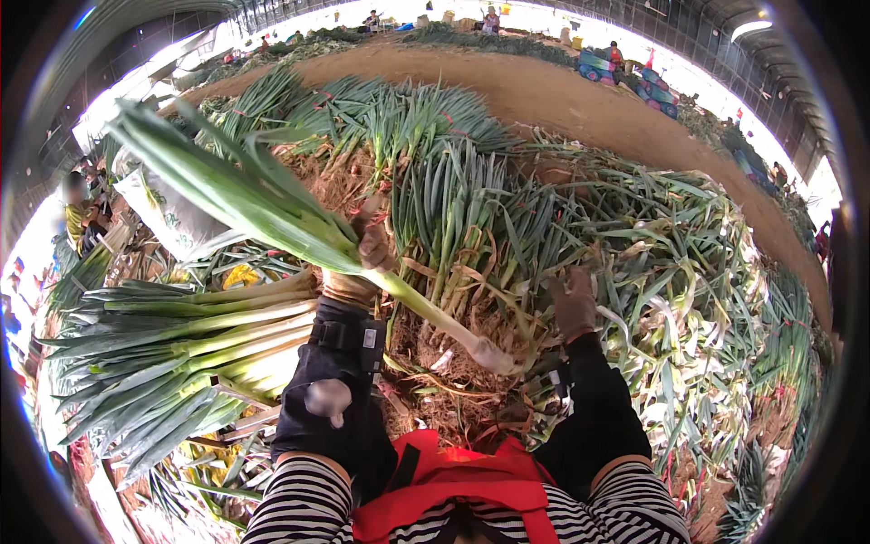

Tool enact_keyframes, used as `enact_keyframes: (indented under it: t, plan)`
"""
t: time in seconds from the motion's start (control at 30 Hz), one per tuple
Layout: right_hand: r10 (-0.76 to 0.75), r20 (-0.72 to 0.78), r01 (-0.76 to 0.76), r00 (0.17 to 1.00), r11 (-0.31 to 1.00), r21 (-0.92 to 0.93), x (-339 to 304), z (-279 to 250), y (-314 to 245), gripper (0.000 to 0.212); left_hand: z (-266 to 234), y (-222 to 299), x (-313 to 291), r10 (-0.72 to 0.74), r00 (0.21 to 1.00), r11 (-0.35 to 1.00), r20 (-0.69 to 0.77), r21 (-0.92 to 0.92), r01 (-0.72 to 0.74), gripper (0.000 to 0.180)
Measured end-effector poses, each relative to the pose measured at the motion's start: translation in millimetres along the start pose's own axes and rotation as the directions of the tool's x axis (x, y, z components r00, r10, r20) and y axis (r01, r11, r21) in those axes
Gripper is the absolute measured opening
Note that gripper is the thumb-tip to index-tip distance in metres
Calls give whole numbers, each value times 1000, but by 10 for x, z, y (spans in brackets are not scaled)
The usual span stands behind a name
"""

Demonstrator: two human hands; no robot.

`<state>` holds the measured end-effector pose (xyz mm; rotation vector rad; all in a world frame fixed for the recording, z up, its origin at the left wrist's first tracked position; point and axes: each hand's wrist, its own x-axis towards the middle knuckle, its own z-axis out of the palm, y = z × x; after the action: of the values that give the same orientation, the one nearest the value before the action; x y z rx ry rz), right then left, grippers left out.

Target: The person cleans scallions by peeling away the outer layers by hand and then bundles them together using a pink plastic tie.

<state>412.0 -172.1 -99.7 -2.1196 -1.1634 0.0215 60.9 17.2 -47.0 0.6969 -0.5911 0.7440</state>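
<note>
My left hand (373, 243), in a brownish glove, is wrapped round the stalk of a large leek (272, 222). The leek slants across the view: its broad green leaves reach up to the left, and its pale root end hangs down to the right over a mass of dry roots. Away from it, on the right, is my gloved right hand (573, 306), its fingers apart and nothing seen in them. It hovers close to a heap of loose leaves and peelings (671, 299). Left of my left forearm lies a stack of cleaned leeks (208, 340), their white ends toward me.
Bundles of green leeks (453, 195) stand ahead, roots down, some tied with red. A white sack (168, 208) rests at the far left. Beyond runs a bare dirt path (507, 86). Other people (77, 213) are at the left and in the distance.
</note>
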Motion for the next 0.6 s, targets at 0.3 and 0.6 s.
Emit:
enact_keyframes:
  t: [0.3, 0.6]
  plan:
    - [-564, 398, -53, 724, 530, 847, -730, 358, -1104, 34, 298, -823, 180, -143, 911, 990, -387, -37, 139, 64]
    - [-441, 442, -151, 781, 553, 819, -689, 376, -1150, 33, 49, -945, 89, -154, 873, 983, -462, 18, 183, 72]
